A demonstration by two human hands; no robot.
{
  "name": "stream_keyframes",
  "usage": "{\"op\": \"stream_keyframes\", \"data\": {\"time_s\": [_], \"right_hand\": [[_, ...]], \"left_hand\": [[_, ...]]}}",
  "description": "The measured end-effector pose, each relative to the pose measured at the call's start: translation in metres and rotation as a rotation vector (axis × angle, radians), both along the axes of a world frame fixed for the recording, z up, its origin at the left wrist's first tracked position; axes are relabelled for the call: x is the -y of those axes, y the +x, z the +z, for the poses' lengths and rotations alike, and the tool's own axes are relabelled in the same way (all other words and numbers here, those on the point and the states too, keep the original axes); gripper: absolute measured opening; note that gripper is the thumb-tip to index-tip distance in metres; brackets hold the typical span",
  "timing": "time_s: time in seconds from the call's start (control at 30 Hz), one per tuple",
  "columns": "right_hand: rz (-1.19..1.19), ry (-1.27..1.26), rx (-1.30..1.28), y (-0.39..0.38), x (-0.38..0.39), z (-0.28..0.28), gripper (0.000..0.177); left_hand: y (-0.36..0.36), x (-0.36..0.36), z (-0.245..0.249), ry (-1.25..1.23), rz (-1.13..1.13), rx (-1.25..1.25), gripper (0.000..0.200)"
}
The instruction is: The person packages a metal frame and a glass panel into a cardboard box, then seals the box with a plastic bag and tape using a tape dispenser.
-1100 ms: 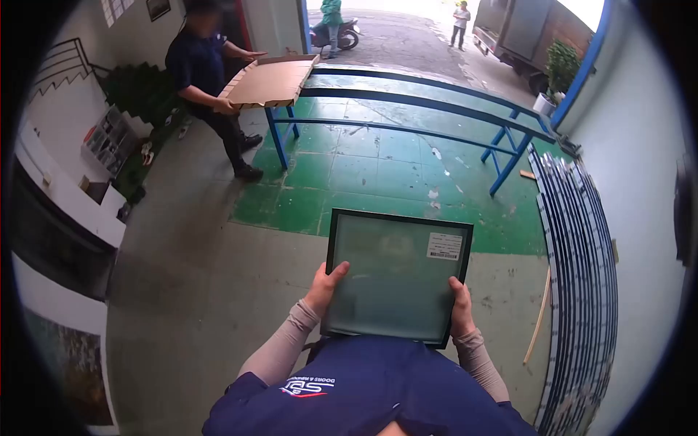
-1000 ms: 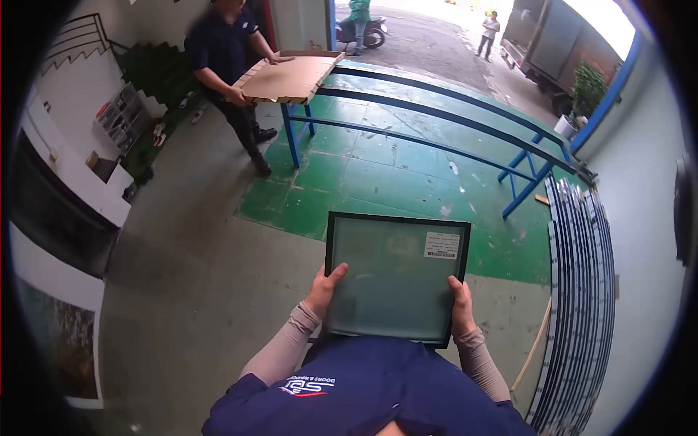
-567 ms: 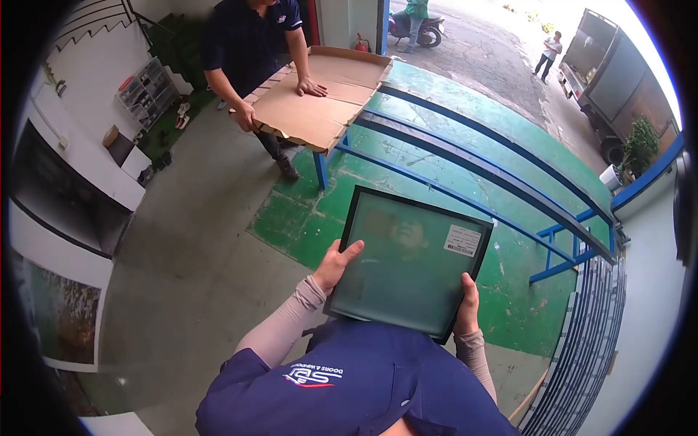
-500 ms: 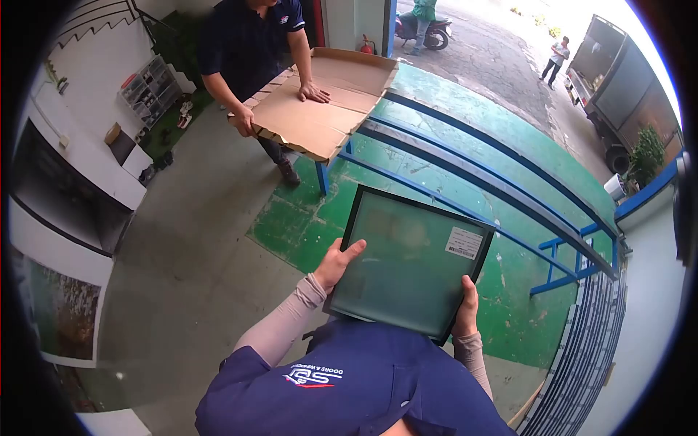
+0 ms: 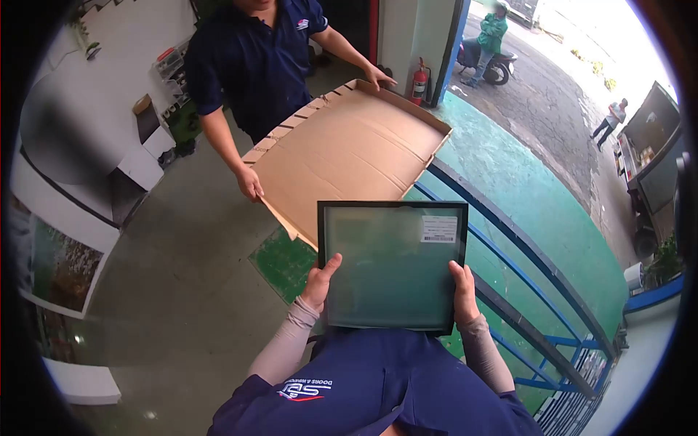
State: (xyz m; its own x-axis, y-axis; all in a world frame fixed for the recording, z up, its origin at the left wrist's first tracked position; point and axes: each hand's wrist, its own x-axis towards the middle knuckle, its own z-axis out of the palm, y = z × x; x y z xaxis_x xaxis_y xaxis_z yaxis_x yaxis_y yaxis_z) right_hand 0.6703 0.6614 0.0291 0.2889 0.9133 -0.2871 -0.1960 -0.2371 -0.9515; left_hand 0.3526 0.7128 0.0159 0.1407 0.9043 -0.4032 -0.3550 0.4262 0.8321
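Note:
Between my two hands I hold a black-edged glass panel point(image 5: 385, 280) upright-tilted against my front, a white barcode label point(image 5: 439, 229) near its upper right corner. My left hand point(image 5: 320, 283) grips the panel's left edge, thumb over the face. On the opposite edge my right hand point(image 5: 463, 291) is closed the same way; the fingers behind the glass are hidden. Just beyond the panel lies a large, shallow cardboard tray point(image 5: 349, 149) with folded-up edges. A co-worker point(image 5: 251, 73) in a dark blue shirt has one hand on its near-left edge and the other at its far corner.
Blue metal rails point(image 5: 523, 247) on legs run from under the cardboard toward the right. A red fire extinguisher point(image 5: 419, 81) stands by the doorway. Outside are a motorbike point(image 5: 498, 69), people and a truck point(image 5: 654, 145). Shelving point(image 5: 171, 69) is at the left wall.
The panel now appears straighter in view and nearer the cardboard. My view has turned and come closer to the co-worker, whose hand has gone from the cardboard's middle to its far corner.

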Motion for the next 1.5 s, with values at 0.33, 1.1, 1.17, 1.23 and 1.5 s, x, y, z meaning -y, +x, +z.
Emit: {"op": "stream_keyframes", "data": {"time_s": [0.33,1.1,1.17,1.23,1.5], "right_hand": [[0.014,-0.249,-0.052,-0.038,-0.165,-0.008,0.060],[-0.319,-0.468,-0.166,-0.111,-0.402,-0.168,0.099],[-0.340,-0.477,-0.158,-0.111,-0.403,-0.179,0.098],[-0.289,-0.506,-0.120,-0.110,-0.404,-0.169,0.098],[-0.170,-0.530,-0.062,-0.096,-0.398,-0.163,0.091]], "left_hand": [[-0.042,-0.165,0.002,-0.134,-0.079,-0.117,0.061],[-0.034,-0.574,-0.123,-0.191,-0.581,-0.801,0.099],[-0.032,-0.584,-0.125,-0.186,-0.644,-0.809,0.099],[-0.029,-0.580,-0.125,-0.204,-0.618,-0.805,0.099],[-0.029,-0.577,-0.130,-0.160,-0.613,-0.783,0.099]]}}
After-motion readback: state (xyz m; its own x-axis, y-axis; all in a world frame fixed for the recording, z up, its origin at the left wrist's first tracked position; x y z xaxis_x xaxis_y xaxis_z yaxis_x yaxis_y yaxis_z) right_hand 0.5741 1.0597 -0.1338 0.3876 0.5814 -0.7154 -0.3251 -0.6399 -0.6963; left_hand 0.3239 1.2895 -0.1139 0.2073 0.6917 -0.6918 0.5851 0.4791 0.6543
